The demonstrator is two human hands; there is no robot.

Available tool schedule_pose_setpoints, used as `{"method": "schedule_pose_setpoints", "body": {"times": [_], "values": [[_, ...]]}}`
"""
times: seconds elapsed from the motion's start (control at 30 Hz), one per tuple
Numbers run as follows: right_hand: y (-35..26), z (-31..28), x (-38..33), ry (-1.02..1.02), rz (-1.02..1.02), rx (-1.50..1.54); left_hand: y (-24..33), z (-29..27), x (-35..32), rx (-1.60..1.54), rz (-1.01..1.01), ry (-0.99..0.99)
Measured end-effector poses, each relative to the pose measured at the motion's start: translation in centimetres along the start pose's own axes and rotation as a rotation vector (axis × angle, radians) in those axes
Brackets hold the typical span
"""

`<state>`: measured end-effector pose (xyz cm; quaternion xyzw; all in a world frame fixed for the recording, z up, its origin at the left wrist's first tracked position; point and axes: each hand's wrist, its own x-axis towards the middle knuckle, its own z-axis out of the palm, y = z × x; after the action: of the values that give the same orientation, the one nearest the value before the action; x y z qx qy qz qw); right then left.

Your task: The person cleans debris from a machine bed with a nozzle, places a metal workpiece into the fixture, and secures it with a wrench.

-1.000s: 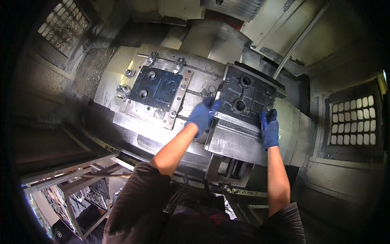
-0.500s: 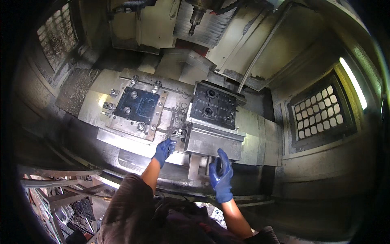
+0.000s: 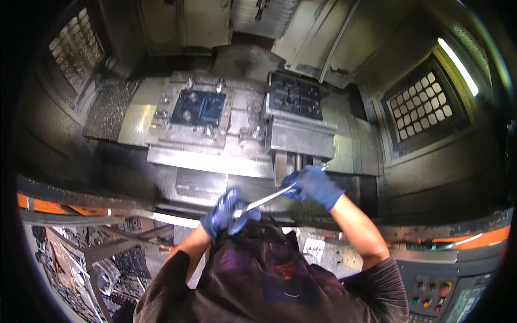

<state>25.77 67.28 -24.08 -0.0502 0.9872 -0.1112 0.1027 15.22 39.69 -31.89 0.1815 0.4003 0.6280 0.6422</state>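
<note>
A long, shiny metal bar (image 3: 267, 198) slants up to the right across my body, in front of the machine table. My left hand (image 3: 226, 214), in a blue glove, is closed around its lower left end. My right hand (image 3: 318, 187), also gloved and smeared by motion, grips it toward the upper right end, where a bright tip sticks out past the fingers. The bar's end shapes are too blurred to tell. Just beyond my right hand is the machine vise (image 3: 299, 137), its screw showing below the front jaw. A dark ribbed plate (image 3: 295, 97) lies on top of the vise.
Left of the vise, a dark blue plate (image 3: 198, 107) is held by several clamps on a metal base plate (image 3: 228, 126). A spindle tool (image 3: 262, 9) hangs at the back. A control panel (image 3: 431, 293) stands at lower right; metal parts (image 3: 107, 277) lie at lower left.
My hands were apart near the vise, with no bar visible; now both hold the metal bar. My left hand is closer to my body. The view has shifted, showing more of my torso.
</note>
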Motion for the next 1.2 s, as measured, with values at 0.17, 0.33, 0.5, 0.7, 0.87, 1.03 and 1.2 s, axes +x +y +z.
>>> {"method": "schedule_pose_setpoints", "body": {"times": [0.17, 0.33, 0.5, 0.7, 0.87, 1.03, 1.2], "values": [[1.6, 0.0, -5.1, -0.21, 0.446, -0.212, -5.6, -8.3, 2.2, -0.659, 0.057, -0.034], [1.6, -0.8, -8.5, -0.32, 0.628, -0.237, -11.4, -13.4, -2.4, -0.582, 0.201, 0.112], [2.5, 0.4, -10.0, -0.439, 0.561, -0.535, -19.0, -18.4, -7.1, 0.728, 0.286, 0.531], [7.7, 9.3, -10.0, -0.334, 0.424, -0.671, -32.8, -25.1, -16.9, -0.076, -0.379, 0.857], [8.9, 11.8, -9.4, -0.302, 0.421, -0.707, -35.2, -21.2, -21.5, -0.131, -0.239, 0.98], [8.7, 13.1, -8.7, -0.333, 0.413, -0.809, -35.6, -19.7, -21.1, -0.17, -0.186, 0.992], [6.8, 11.7, -8.7, -0.365, 0.384, -0.716, -41.2, -28.4, -19.4, 0.554, -0.171, 0.763]]}}
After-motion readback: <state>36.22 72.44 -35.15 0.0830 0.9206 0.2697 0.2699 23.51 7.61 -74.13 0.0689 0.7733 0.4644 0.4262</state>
